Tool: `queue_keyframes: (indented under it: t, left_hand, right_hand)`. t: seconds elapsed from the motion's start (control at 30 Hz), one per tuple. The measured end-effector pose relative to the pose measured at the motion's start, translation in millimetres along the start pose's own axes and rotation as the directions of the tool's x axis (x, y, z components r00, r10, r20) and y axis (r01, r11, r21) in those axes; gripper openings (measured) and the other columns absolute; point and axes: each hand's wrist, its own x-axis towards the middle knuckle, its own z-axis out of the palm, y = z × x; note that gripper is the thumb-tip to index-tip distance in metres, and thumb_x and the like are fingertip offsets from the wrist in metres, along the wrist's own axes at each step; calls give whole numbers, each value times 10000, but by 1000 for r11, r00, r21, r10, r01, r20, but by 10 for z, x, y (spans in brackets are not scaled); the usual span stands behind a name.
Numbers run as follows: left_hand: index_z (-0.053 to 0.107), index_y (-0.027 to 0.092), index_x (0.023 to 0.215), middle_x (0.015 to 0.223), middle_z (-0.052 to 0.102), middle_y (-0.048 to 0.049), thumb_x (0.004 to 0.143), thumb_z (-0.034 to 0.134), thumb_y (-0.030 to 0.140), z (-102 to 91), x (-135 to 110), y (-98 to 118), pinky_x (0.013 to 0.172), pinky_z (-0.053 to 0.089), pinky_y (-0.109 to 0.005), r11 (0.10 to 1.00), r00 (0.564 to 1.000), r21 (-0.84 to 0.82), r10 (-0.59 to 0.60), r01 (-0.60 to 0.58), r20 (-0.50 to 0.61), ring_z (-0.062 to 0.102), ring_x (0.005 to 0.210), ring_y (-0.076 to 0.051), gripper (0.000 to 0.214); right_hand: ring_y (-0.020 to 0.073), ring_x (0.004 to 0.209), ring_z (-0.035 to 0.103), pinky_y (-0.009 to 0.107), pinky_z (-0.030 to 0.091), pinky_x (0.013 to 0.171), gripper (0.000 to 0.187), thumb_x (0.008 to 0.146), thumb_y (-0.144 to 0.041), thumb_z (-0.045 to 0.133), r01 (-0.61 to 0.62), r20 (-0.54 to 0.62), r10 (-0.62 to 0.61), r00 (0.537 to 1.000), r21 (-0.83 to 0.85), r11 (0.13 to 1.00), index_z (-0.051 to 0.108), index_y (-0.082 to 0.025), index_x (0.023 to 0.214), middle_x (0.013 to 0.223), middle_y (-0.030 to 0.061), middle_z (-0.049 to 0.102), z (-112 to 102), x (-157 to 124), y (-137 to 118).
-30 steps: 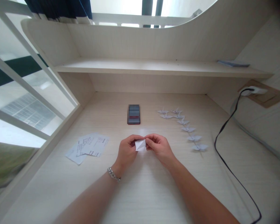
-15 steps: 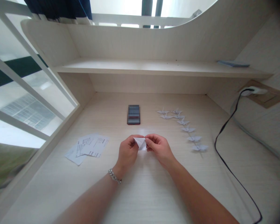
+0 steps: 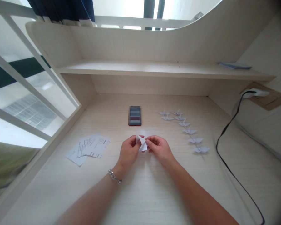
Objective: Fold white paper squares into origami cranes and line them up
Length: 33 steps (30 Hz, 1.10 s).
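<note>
Between my two hands, just above the desk, is a small piece of folded white paper [image 3: 142, 145]. My left hand [image 3: 129, 150] pinches its left side, thumb in front and fingers partly hidden behind. On its right edge, the thumb and index finger of my right hand [image 3: 161, 149] are closed. A flap stands up near the left fingers. To the right, several white paper cranes [image 3: 189, 131] lie in a curved row on the desk. Printed paper sheets [image 3: 93, 146] overlap on the left.
A phone [image 3: 135, 115] with a blurred screen lies beyond my hands. A black cable [image 3: 229, 165] runs down the right side from a plug [image 3: 255, 92] in the wall socket. Above the desk [image 3: 140, 193] a shelf [image 3: 140, 67] spans the back, holding a flat bluish item [image 3: 235, 65].
The folded paper has turned in my fingers; its flat triangle shape now shows a raised flap at the left. Both hands stay nearly in place. The view has shifted slightly.
</note>
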Motion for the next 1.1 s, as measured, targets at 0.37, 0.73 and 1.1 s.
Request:
queue_keyframes:
  t: [0.37,0.73,1.1]
  left_hand:
    - [620,191,921,877,651,-40,759,515,172,17,-91,100,707,460,-257,927,981,340,187,-159,-49,589,773,-150,194]
    - [607,202,969,936,638,-30,711,494,55,65,-128,126,813,451,-281,791,959,551,276,-264,63,569,863,-153,318]
    - [627,198,925,888,665,-30,778,496,185,4,-67,86,733,453,-248,918,989,369,147,-145,22,598,800,-150,197]
  right_hand:
    - [183,729,569,295,461,639,201,796,-242,502,362,58,-407,912,-579,730,610,-204,961,897,74,621,122,-187,-118]
    - [185,722,626,285,450,686,271,749,-179,486,183,-35,-353,935,-804,566,651,-268,944,859,-3,694,81,-162,-86]
    - [192,829,598,298,448,760,232,797,-266,517,329,59,-376,925,-619,713,657,-214,974,919,54,675,105,-188,-150]
